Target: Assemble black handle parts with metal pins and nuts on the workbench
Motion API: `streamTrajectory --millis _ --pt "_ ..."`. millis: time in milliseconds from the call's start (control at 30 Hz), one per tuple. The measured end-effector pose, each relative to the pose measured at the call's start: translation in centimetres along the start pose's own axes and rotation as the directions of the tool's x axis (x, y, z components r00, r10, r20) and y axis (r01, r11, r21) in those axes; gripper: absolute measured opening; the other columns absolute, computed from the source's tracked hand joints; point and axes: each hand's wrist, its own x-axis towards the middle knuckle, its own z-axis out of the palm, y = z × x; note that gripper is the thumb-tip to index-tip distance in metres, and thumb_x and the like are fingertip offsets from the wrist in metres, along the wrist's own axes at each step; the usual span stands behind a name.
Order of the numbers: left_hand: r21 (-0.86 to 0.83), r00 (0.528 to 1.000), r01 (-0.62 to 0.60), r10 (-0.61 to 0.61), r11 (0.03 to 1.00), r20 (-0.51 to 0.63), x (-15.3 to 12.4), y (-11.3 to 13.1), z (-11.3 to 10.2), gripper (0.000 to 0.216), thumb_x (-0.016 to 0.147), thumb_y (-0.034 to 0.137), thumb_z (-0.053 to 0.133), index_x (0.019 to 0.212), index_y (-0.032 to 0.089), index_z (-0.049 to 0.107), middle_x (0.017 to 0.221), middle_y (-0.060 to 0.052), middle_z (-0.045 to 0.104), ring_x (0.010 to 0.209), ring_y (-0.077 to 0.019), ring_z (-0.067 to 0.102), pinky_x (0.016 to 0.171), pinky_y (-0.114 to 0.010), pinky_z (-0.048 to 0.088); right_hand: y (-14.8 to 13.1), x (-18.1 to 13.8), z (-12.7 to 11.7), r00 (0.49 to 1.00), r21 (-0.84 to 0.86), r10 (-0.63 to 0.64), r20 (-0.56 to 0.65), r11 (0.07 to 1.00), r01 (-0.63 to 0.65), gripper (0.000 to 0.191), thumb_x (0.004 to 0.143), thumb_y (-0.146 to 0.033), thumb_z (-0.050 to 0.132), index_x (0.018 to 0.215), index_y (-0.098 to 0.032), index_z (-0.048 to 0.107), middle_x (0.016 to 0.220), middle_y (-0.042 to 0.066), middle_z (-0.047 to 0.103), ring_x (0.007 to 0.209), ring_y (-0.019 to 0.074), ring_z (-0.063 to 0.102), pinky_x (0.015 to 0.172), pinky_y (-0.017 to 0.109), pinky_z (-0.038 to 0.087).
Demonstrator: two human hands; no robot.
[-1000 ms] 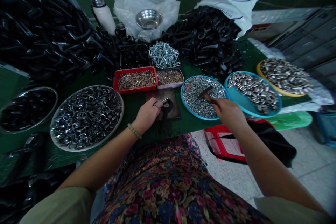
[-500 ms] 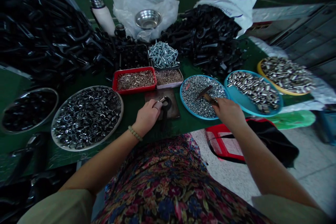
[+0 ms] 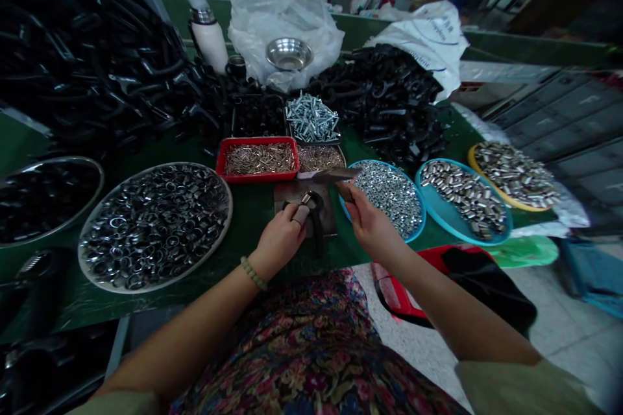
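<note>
Since the earlier frame, the right hand [image 3: 370, 225] has been travelling leftward from the blue dish of nuts [image 3: 389, 192] to a spot above the metal plate [image 3: 292, 193], carrying the hammer [image 3: 331, 176] with it. Its fingers are closing around the hammer's handle, and the head, blurred by motion, is hanging level over the plate's far edge. Meanwhile the left hand [image 3: 281, 240] is pinching a black clamp part [image 3: 315, 207] with a small silver pin [image 3: 306, 197] at its top, thumb and taped forefinger pressing together on it, and the part is lying on the plate at the table's near edge. Beyond the plate, a red tray of pins [image 3: 257, 159] is sitting beside a second tray of small parts [image 3: 321, 157]. To the left, a large round pan of rings [image 3: 153, 224] is resting on the green table [image 3: 248, 201]. To the right, a second blue dish of sleeves [image 3: 462, 198] is standing next to the nuts.
</note>
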Motion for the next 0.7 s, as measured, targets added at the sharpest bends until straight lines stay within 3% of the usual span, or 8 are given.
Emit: streamTrajectory --millis 167,267,400,500,600,633,700 --pt "-0.004 1.000 0.001 -0.001 1.000 0.020 0.0 -0.1 -0.1 0.036 0.089 0.022 0.049 0.124 0.018 0.050 0.114 -0.010 0.056 0.095 -0.0220 0.058 0.084 -0.034 0.051 -0.6 1.2 0.4 0.984 -0.073 0.074 0.160 0.995 -0.063 0.041 0.097 -0.028 0.034 0.136 -0.020 0.044 0.113 0.013 0.069 0.093 0.0270 0.070 0.079 0.040 0.054" --pt "-0.003 1.000 0.003 -0.003 1.000 0.024 0.0 -0.2 0.0 0.035 0.088 0.021 0.051 0.123 0.018 0.051 0.115 -0.009 0.055 0.096 -0.0219 0.058 0.085 -0.033 0.050 -0.9 1.3 0.3 0.996 -0.055 0.064 0.064 0.997 -0.060 0.042 0.098 -0.030 0.033 0.139 -0.022 0.040 0.120 0.011 0.067 0.100 0.0264 0.068 0.081 0.038 0.054" --pt "-0.003 1.000 0.012 -0.012 1.000 0.020 0.2 -0.3 0.0 0.034 0.089 0.022 0.049 0.123 0.018 0.050 0.116 -0.010 0.055 0.094 -0.0212 0.059 0.084 -0.033 0.051 -0.9 1.3 0.2 0.982 -0.089 0.092 0.166 0.993 -0.078 0.040 0.097 -0.029 0.034 0.135 -0.020 0.045 0.111 0.012 0.070 0.090 0.0273 0.071 0.076 0.039 0.054" --pt "-0.002 1.000 0.006 -0.006 1.000 0.017 0.3 -0.1 0.1 0.035 0.089 0.022 0.049 0.124 0.019 0.050 0.117 -0.010 0.056 0.095 -0.0213 0.059 0.085 -0.033 0.050 -0.7 1.3 0.3 0.996 -0.059 0.048 0.074 0.997 -0.044 0.042 0.098 -0.030 0.033 0.139 -0.023 0.040 0.119 0.011 0.067 0.099 0.0261 0.068 0.081 0.038 0.053" --pt "-0.014 1.000 0.022 -0.022 1.000 0.018 0.0 0.2 0.0 0.036 0.088 0.021 0.050 0.124 0.020 0.050 0.118 -0.009 0.055 0.098 -0.0216 0.059 0.086 -0.032 0.050 -0.8 1.2 0.2 0.983 -0.103 0.082 0.161 0.993 -0.066 0.040 0.098 -0.032 0.033 0.134 -0.022 0.045 0.106 0.011 0.072 0.089 0.0270 0.071 0.074 0.038 0.054" --pt "-0.037 1.000 0.027 -0.026 0.999 0.018 -0.2 0.2 -0.2 0.036 0.088 0.022 0.051 0.123 0.020 0.051 0.118 -0.009 0.055 0.098 -0.0213 0.059 0.086 -0.032 0.050 -0.9 1.1 0.1 0.979 -0.100 0.077 0.188 0.993 -0.059 0.040 0.098 -0.033 0.033 0.134 -0.022 0.046 0.106 0.010 0.072 0.089 0.0269 0.071 0.074 0.037 0.054" --pt "-0.125 0.999 0.042 -0.042 0.991 0.001 -0.5 -0.3 -1.1 0.037 0.087 0.026 0.053 0.124 0.020 0.051 0.119 -0.009 0.054 0.094 -0.0196 0.061 0.084 -0.030 0.051 -1.3 0.5 0.0 0.991 -0.043 0.034 0.128 0.999 -0.029 0.042 0.098 -0.033 0.032 0.138 -0.024 0.042 0.119 0.010 0.067 0.100 0.0260 0.068 0.079 0.037 0.054"
